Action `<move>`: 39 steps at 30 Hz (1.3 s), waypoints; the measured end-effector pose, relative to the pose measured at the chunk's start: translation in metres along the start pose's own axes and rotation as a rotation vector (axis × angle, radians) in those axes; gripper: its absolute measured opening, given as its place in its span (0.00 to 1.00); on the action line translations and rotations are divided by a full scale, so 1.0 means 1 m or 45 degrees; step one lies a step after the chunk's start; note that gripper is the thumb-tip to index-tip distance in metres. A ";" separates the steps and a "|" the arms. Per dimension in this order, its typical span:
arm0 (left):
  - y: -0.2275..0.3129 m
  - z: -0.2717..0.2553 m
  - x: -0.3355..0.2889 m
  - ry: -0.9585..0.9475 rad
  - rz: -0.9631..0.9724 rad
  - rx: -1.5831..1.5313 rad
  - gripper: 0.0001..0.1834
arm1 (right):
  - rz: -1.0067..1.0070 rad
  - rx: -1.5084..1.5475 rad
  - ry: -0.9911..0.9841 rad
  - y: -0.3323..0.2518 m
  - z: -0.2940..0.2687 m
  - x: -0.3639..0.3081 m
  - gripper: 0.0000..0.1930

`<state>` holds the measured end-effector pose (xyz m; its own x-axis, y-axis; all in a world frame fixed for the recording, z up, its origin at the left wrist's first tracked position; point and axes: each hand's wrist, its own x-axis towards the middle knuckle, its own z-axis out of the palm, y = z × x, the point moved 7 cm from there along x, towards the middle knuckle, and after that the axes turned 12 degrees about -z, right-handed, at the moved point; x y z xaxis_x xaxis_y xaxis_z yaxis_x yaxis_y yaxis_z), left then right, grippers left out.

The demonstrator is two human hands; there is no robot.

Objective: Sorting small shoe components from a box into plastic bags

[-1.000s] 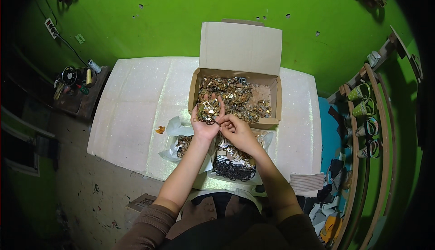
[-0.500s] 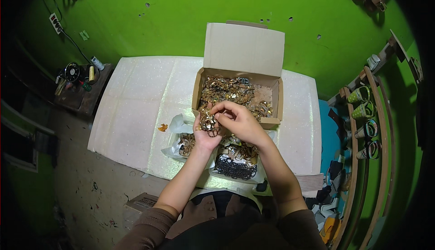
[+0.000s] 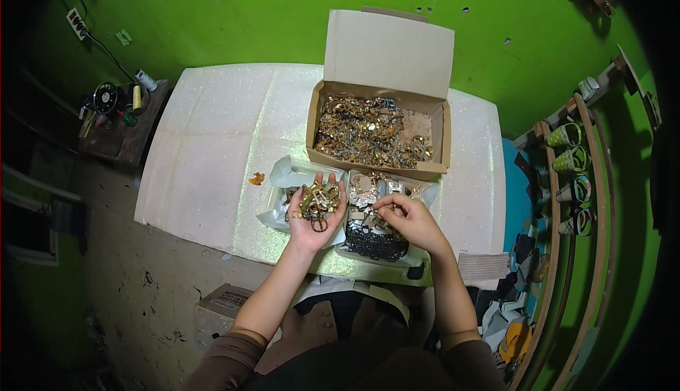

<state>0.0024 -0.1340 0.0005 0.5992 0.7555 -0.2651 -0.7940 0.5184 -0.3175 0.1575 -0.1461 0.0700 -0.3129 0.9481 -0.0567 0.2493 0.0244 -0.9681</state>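
Note:
My left hand (image 3: 307, 237) lies palm up, cupping a heap of small gold and dark metal buckles (image 3: 322, 198). It is over a paper-lined tray (image 3: 273, 217) whose contents are mostly hidden by the hand. My right hand (image 3: 412, 224) is above the tray beside it, thumb and forefinger pinched together; whatever they hold is too small to name. That right tray holds silvery metal fittings (image 3: 363, 187) at its far side and a mass of black chain-like pieces (image 3: 375, 246) at its near side. Behind both trays stands an open cardboard box (image 3: 375, 166) with many mixed metal fittings.
All this rests on a glittery white tabletop (image 3: 205, 150). An orange-brown scrap (image 3: 256, 178) lies left of the trays. A rack with sandals (image 3: 569, 159) stands at right, near scraps on the floor. At far left, a small table holds thread spools (image 3: 137, 99).
My right hand has moved away from the left palm, right and down to the right tray. My left hand has opened out flatter, showing the buckles. The view has tilted slightly downward.

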 end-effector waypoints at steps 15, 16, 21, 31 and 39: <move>-0.004 -0.015 0.001 0.095 -0.165 0.030 0.17 | -0.087 -0.587 0.028 0.075 0.047 -0.037 0.05; -0.005 -0.015 0.001 0.092 -0.172 0.044 0.17 | -0.123 -0.610 0.047 0.074 0.044 -0.043 0.05; -0.008 -0.020 0.000 0.104 -0.202 0.080 0.17 | -0.098 -0.662 0.143 0.062 0.030 -0.061 0.05; -0.014 -0.023 0.001 0.163 -0.242 0.082 0.17 | -0.171 -0.610 0.323 0.034 0.028 -0.049 0.06; -0.023 -0.008 0.026 0.151 -0.262 0.218 0.19 | -0.521 -0.614 0.573 -0.033 0.022 0.002 0.07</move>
<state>0.0369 -0.1295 -0.0068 0.7495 0.5802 -0.3188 -0.6540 0.7237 -0.2204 0.1285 -0.1521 0.0965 -0.0892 0.8690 0.4867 0.5975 0.4377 -0.6719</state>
